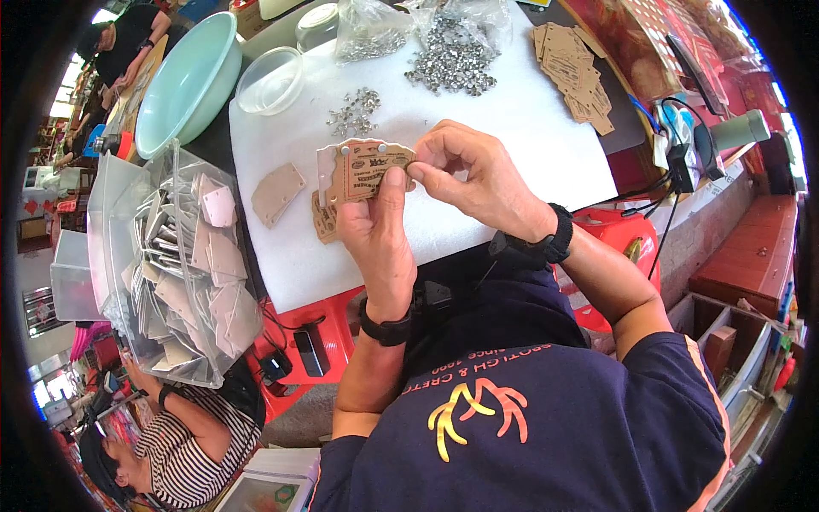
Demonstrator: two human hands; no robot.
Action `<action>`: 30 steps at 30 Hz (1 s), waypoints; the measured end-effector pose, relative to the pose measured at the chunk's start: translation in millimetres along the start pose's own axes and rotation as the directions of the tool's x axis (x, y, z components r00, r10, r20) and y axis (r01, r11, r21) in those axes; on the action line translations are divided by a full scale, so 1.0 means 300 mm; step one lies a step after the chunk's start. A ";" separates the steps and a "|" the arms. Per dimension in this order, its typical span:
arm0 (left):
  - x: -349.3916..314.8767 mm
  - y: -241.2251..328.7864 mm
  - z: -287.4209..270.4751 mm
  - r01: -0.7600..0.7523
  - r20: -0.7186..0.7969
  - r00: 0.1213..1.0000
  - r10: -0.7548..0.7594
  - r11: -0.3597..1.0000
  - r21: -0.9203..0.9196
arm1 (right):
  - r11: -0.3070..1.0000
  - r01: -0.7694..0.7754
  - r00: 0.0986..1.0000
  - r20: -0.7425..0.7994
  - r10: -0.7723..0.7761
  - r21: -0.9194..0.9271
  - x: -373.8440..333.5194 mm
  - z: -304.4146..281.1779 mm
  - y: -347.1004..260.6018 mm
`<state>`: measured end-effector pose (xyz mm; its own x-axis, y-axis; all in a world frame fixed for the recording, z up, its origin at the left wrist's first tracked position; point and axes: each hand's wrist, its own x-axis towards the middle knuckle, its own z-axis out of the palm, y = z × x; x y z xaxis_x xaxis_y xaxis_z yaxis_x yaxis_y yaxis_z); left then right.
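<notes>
My left hand (380,247) grips a brown printed card (357,177) with a wavy edge, thumb on its face. Two round silver studs sit along the card's upper edge, and a paler layer shows behind it. At the card's right end, my right hand (482,175) has thumb and forefinger pinched together; whatever is between them is hidden. Below the held card lies another printed card (323,220), partly covered by it and my left hand. Plain brown cards (277,194) lie to the left. Beyond the held card is a small scatter of metal studs (354,113).
A white foam sheet (529,171) covers the table. At its far side are a larger stud heap (450,58), a plastic bag (368,32) and a clear tub (256,96). Printed cards (572,72) pile at right. A card-filled clear bin (111,230) and green basin (192,85) stand left.
</notes>
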<state>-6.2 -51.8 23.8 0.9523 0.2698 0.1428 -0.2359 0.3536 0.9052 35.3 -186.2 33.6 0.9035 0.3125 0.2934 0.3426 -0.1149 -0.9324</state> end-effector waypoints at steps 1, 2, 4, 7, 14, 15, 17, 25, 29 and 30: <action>-0.001 0.000 0.000 0.001 0.007 1.000 -0.001 1.000 -0.005 | 0.992 -0.093 0.996 0.014 0.092 0.082 -0.004 0.002 -0.005; -0.001 0.000 -0.001 0.009 0.014 1.000 -0.009 1.000 0.011 | 0.970 -0.184 0.983 0.034 0.181 0.162 -0.006 0.002 -0.008; -0.003 0.000 -0.002 0.016 0.032 0.999 -0.017 1.000 0.020 | 0.967 -0.203 0.979 0.048 0.198 0.156 -0.008 0.001 0.007; -0.007 0.004 0.001 0.048 0.077 0.996 -0.050 0.998 0.028 | 0.964 -0.247 0.964 0.123 0.235 0.095 -0.011 -0.020 0.008; -0.008 -0.006 0.009 0.114 0.184 0.975 -0.127 0.991 0.076 | 0.886 -0.396 0.907 0.253 0.336 0.243 -0.036 -0.100 -0.013; -0.009 -0.006 0.014 0.129 0.195 0.971 -0.139 0.990 0.065 | 0.888 -0.394 0.911 0.232 0.342 0.236 -0.046 -0.130 -0.014; -0.013 -0.007 0.018 0.161 0.215 0.962 -0.166 0.986 0.043 | 0.889 -0.419 0.887 0.292 0.358 0.183 -0.077 -0.213 -0.011; -0.012 -0.013 0.007 0.177 0.337 0.912 -0.233 0.966 0.187 | 0.743 -0.642 0.735 0.123 0.667 -0.191 -0.215 -0.717 -0.081; -0.016 -0.014 0.011 0.216 0.331 0.902 -0.277 0.954 0.208 | 0.719 -0.689 0.718 -0.049 0.695 0.090 -0.293 -0.973 0.021; -0.016 -0.015 0.012 0.229 0.319 0.903 -0.288 0.950 0.211 | 0.719 -0.690 0.717 -0.052 0.695 0.088 -0.309 -1.015 0.048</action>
<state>-9.2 -57.9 20.5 0.9896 -0.1439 -0.0042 0.0346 0.2093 0.9772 35.0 -504.0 57.2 0.8994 0.0957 -0.4265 -0.3997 -0.2152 -0.8910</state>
